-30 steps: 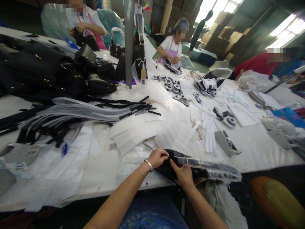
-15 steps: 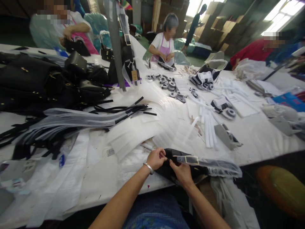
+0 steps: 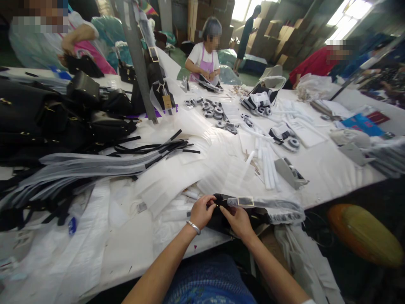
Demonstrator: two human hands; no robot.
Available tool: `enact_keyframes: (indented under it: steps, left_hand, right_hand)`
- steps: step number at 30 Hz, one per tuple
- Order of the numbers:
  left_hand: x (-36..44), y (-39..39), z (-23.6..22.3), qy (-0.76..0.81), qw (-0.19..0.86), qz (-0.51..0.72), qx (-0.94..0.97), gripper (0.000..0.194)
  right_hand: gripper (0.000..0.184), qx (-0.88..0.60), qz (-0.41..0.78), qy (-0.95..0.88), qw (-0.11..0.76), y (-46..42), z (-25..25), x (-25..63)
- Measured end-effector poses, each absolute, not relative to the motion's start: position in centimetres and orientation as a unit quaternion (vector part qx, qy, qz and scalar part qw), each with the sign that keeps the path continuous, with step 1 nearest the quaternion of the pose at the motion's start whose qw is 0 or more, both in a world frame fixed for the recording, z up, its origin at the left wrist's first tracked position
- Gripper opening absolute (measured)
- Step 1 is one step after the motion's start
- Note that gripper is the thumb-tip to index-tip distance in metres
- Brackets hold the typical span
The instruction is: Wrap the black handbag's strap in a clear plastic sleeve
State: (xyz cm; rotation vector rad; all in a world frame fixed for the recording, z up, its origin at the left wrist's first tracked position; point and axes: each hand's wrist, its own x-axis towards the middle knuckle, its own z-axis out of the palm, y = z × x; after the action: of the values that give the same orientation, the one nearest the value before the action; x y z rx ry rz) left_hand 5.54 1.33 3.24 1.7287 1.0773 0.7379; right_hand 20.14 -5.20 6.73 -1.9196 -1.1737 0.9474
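A black handbag (image 3: 218,223) lies at the table's front edge, right in front of me. Along its top runs a black strap wrapped in clear plastic (image 3: 276,205), with a gold rectangular buckle (image 3: 246,202). My left hand (image 3: 201,213), with a silver bracelet at the wrist, pinches a black part at the strap's left end. Thumb and fingers of my right hand (image 3: 239,223) close on the same strap, just left of the buckle. The exact piece between my fingertips is small and partly hidden.
Black bags (image 3: 38,109) are piled at left, near plastic-wrapped straps (image 3: 95,162). White foam sheets (image 3: 171,181) spread across the middle; wrapped grey rolls (image 3: 218,112) lie beyond. A grey post (image 3: 136,63) rises from the table. Several people work across it. An orange-green object (image 3: 363,234) stands at right.
The view has turned slightly right, so the table's contents appear farther left. Both hands stay at the strap's end, with the fingers shifting only a little.
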Motion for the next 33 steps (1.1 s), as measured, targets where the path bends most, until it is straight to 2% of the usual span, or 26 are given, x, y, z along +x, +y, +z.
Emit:
enact_keyframes:
  steps: [5,10,13,18,25,28,33]
  left_hand:
    - [5.5,0.9,6.5,0.4,0.476,0.344,0.704,0.024]
    - [6.9,0.9,9.7,0.301,0.528,0.309,0.731,0.032]
    - [7.5,1.7,10.0,0.316,0.536,0.278,0.732,0.032]
    - [7.6,2.7,9.7,0.302,0.61,0.236,0.693,0.028]
    - [7.9,3.0,10.1,0.211,0.635,0.2,0.716,0.026]
    - [8.0,3.2,10.0,0.184,0.665,0.167,0.704,0.026]
    - [8.0,3.9,9.8,0.166,0.712,0.129,0.67,0.041]
  right_hand:
    - [0.043,-0.695,0.419,-0.368,0.453,-6.3,10.8,20.1]
    - [0.037,-0.714,0.373,-0.38,0.455,-6.7,13.7,20.3]
    - [0.037,-0.711,0.371,-0.348,0.485,-7.0,14.5,20.6]
    - [0.048,-0.638,0.422,-0.214,0.608,-8.2,15.2,21.2]
    - [0.022,-0.54,0.43,-0.135,0.711,-8.4,17.0,23.6]
    - [0.021,-0.52,0.425,-0.121,0.731,-7.8,17.2,24.5]
    - [0.021,-0.519,0.423,-0.123,0.732,-6.8,17.7,25.2]
